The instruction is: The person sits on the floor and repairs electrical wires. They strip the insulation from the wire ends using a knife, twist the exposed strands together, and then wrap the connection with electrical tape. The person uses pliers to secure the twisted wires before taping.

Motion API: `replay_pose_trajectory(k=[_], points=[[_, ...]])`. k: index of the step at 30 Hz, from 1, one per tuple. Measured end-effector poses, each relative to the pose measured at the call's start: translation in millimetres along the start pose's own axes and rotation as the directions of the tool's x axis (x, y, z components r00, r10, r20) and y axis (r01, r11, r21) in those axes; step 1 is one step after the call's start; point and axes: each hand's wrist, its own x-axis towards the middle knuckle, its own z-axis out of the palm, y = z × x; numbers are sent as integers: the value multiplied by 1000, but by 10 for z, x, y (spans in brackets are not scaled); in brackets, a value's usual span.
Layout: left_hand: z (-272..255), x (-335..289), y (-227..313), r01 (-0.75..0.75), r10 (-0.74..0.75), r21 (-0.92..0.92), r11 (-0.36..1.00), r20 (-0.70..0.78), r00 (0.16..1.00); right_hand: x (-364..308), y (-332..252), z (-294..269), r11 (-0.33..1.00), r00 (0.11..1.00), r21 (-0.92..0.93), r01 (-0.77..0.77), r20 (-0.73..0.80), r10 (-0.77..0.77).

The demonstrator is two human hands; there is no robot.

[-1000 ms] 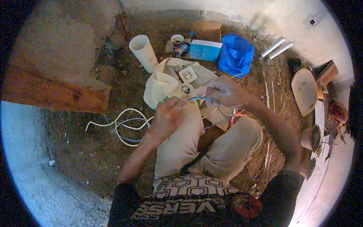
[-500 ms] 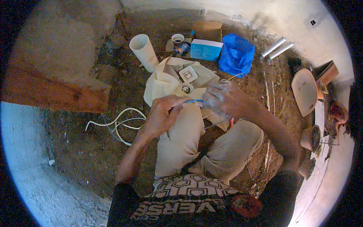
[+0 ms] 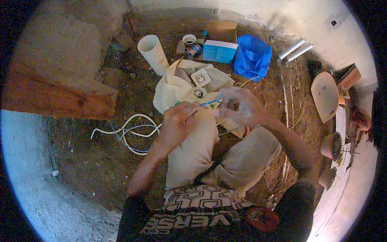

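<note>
Your left hand (image 3: pixel 177 125): pinching blue wire (image 3: pixel 208 103) | your right hand (image 3: pixel 244 108): half-curled at wire's right end (can't tell its grip) | round white fitting (image 3: pixel 198 93): beyond wire

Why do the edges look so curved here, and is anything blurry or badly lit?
Head view: fisheye bending, with black corners; head view: bare right hand and thin blue wire slightly blurred; head view: pale surface at lower right nearly washed out, rough wall at left tinted blue, brown earth floor dim and grainy.
</note>
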Motion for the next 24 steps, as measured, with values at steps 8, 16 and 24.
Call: replay_pose_trajectory(k=[8, 16, 24], points=[[-151, 176, 43, 99, -82, -181, 978, 100, 992, 60, -66, -274, 508, 728, -609, 609, 175, -663], [-250, 176, 38, 191, -126, -282, 940, 231, 965, 164, -87, -237, 568, 714, -460, 682, 249, -655], [-121, 48, -122, -99, 90, 100, 990, 96, 991, 125, -11, 78, 952, 974, -212, 221, -4, -227]])
